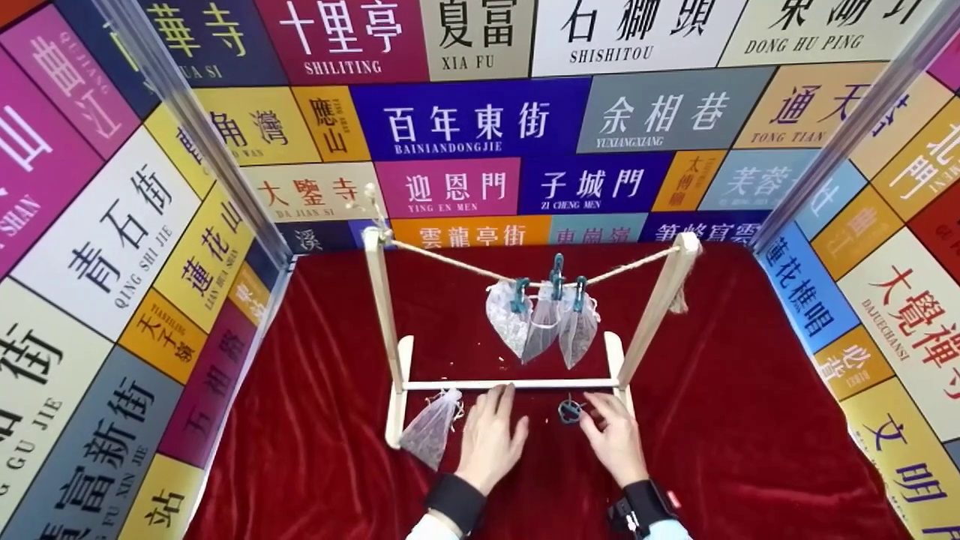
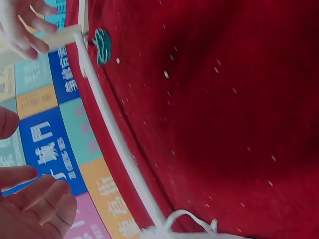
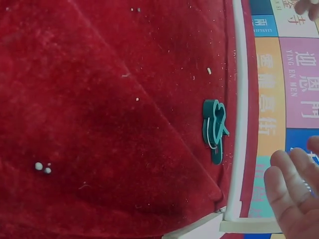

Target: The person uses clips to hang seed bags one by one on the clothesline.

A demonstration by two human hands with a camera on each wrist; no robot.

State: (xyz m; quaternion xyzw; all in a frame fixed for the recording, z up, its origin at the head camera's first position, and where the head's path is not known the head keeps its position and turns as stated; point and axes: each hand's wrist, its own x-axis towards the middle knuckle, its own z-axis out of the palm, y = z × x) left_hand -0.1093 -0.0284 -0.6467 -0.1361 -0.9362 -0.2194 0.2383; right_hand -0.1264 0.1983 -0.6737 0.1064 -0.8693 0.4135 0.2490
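My left hand (image 1: 491, 436), fingers extended, is just in front of the rack's white lower bar (image 1: 517, 385) and holds nothing. To its left a white mesh drawstring bag (image 1: 433, 431) lies on the cloth. A teal clothespin (image 1: 570, 410) lies close to the thumb and fingers of my right hand (image 1: 616, 439); the right wrist view shows that clothespin (image 3: 214, 130) apart from the relaxed fingers (image 3: 281, 186). Above, three mesh bags (image 1: 541, 334) hang side by side from a rope (image 1: 450, 261), pinned by teal clothespins (image 1: 556, 277).
Two wooden posts (image 1: 381, 300) carry the rope, and feet (image 1: 397, 412) stick out at the rack's base. Red velvet cloth (image 1: 315, 420) with small white specks covers the table. Panels printed with place names (image 1: 469, 120) stand around the back and sides.
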